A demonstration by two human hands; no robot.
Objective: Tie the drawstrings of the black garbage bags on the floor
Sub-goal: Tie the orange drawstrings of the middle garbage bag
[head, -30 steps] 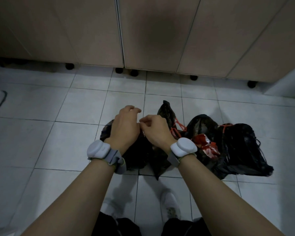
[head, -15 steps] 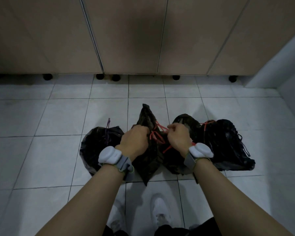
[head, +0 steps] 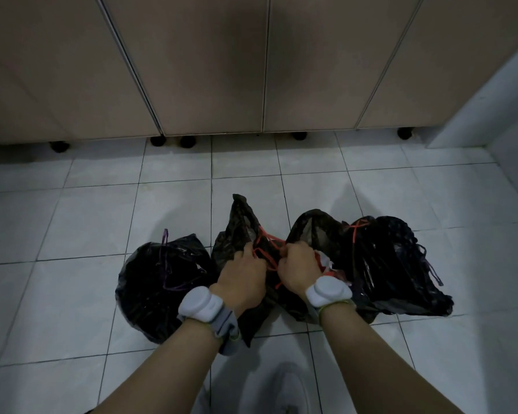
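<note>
Our fingertips are hidden in the middle bag's (head: 245, 231) folds; at six o'clock, our shoe (head: 284, 392) is cropped.

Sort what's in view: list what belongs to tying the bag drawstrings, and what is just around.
Job:
- left hand and right hand, both gripping the red drawstring
- middle bag
- left bag, purple string
- right bags

Just around:
- cabinet doors
- tiled floor
- white shoe

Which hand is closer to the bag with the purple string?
Left. The left hand is just right of the purple-string bag; the right hand is farther right, on the red drawstring.
</note>
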